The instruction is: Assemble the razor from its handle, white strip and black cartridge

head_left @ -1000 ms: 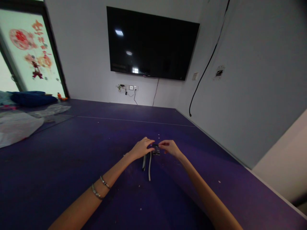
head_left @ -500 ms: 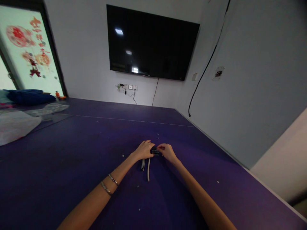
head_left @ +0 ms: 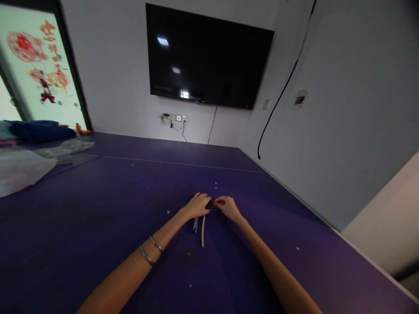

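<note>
Both hands meet out in the middle of the purple table [head_left: 98, 226], arms stretched forward from the near edge. The left hand [head_left: 195, 206] lies knuckles up with its fingers curled down over a small black object [head_left: 211, 206], and the right hand [head_left: 227, 206] pinches the same object from the other side with thumb and fingertips, so the two hands close on it together and almost touch. The object is too small and too covered to make out in detail; it sits low, at or just above the table surface. From under the left hand two thin straps [head_left: 203, 229] run back toward the person, one light grey and one darker, lying side by side flat on the table. Two thin bracelets [head_left: 150, 249] circle the left forearm. Small pale crumbs are scattered over the table around the hands. On the far wall hangs a large dark television [head_left: 209, 61], with a row of wall sockets [head_left: 173, 118] and a thin wire below it. A black cable [head_left: 281, 91] runs down the grey wall on the right. Far off to the left, a sheet of clear plastic [head_left: 22, 168] and a blue cushion [head_left: 39, 131] lie near a window [head_left: 36, 74] with red paper decorations on the glass.
</note>
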A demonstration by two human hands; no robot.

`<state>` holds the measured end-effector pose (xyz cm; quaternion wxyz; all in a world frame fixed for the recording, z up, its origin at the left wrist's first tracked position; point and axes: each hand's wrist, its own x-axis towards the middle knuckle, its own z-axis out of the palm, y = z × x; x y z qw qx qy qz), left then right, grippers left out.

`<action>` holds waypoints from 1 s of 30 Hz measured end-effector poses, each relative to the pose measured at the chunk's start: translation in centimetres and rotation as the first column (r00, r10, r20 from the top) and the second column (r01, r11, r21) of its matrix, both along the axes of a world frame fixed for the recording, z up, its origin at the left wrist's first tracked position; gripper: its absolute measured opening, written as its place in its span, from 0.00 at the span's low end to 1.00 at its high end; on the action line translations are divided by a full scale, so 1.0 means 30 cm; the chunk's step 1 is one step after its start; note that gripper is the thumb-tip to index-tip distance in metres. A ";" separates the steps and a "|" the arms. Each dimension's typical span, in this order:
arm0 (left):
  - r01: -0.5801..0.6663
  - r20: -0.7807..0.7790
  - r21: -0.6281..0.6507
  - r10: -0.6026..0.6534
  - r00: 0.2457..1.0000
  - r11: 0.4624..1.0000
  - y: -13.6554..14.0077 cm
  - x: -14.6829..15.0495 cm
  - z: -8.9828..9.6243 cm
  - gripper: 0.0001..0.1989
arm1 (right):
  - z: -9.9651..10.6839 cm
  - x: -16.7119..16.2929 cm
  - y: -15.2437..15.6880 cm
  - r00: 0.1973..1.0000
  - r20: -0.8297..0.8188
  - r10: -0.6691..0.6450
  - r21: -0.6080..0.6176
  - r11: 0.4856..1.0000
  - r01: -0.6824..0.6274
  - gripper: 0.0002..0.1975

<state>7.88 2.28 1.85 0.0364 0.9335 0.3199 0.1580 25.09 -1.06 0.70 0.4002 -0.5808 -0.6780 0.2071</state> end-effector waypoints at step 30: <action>0.048 -0.006 0.068 -0.048 0.999 0.997 -0.030 -0.004 0.035 0.13 | -0.068 0.040 0.019 0.977 -0.207 -0.044 0.076 0.995 0.061 0.14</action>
